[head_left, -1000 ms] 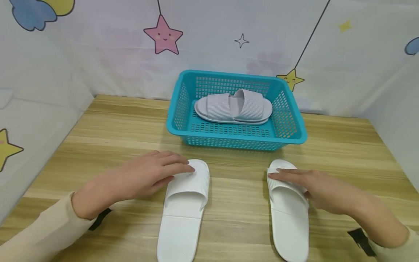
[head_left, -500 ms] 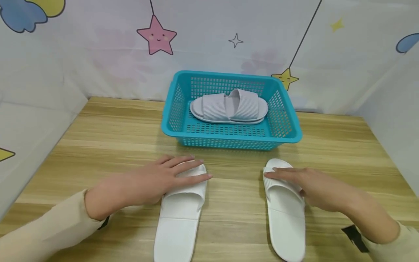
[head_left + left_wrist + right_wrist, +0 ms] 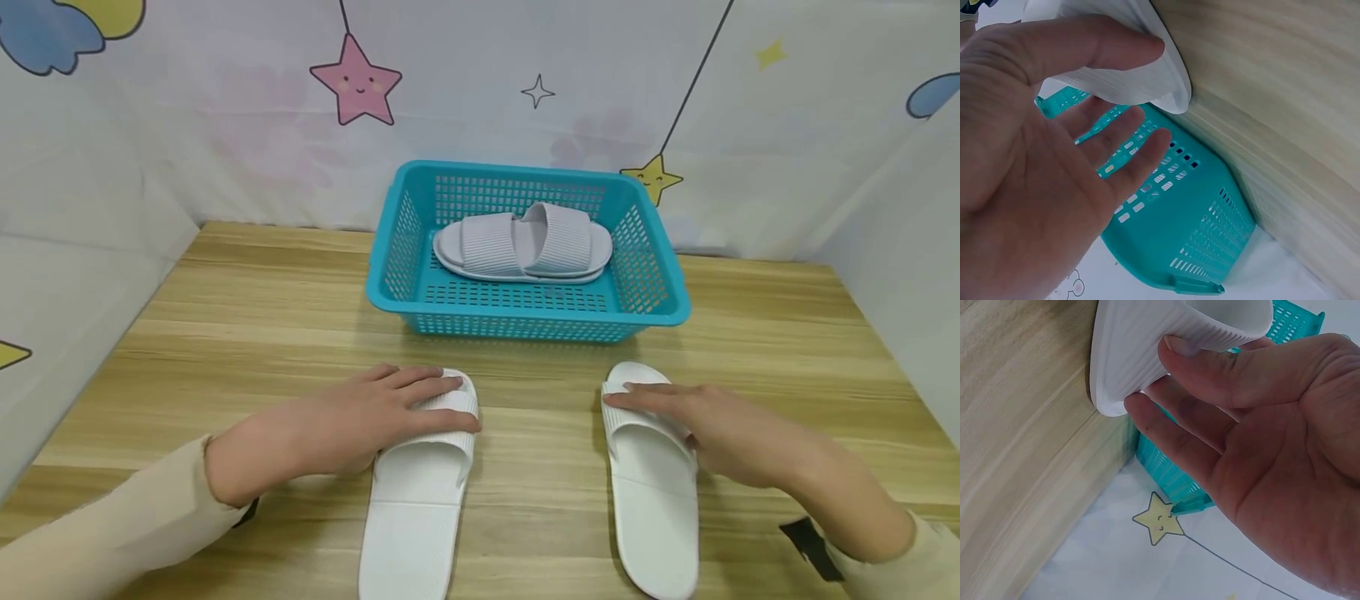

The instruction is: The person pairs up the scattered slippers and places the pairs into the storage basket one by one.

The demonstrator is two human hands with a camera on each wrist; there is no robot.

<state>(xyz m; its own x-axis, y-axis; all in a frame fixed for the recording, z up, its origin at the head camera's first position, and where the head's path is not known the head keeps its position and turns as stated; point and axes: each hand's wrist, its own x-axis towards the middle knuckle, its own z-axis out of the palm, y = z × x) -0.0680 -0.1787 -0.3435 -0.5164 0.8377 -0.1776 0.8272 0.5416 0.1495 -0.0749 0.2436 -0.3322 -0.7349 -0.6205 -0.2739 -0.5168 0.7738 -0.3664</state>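
Observation:
Two white slide slippers lie flat on the wooden table, toes pointing at the basket. My left hand [image 3: 367, 421] lies over the ribbed strap of the left slipper [image 3: 411, 537], with fingers across the top and thumb [image 3: 1119, 44] along its side. Over the strap of the right slipper [image 3: 656, 533] my right hand [image 3: 723, 429] holds from the outer side. Its thumb [image 3: 1210, 369] presses on the strap, and its fingers reach across to the inner edge. Both straps are partly covered by the hands.
A turquoise perforated basket [image 3: 525, 316] stands behind the slippers, near the back wall. Inside it lies a pair of pale grey slippers [image 3: 491, 242], nested sideways. White cloth walls [image 3: 247, 125] printed with stars border the table [image 3: 247, 333] at the back and sides.
My left hand has slid right across its slipper's strap and settled onto it, and that slipper has shifted slightly right. My right hand keeps its place. The head view has turned a little.

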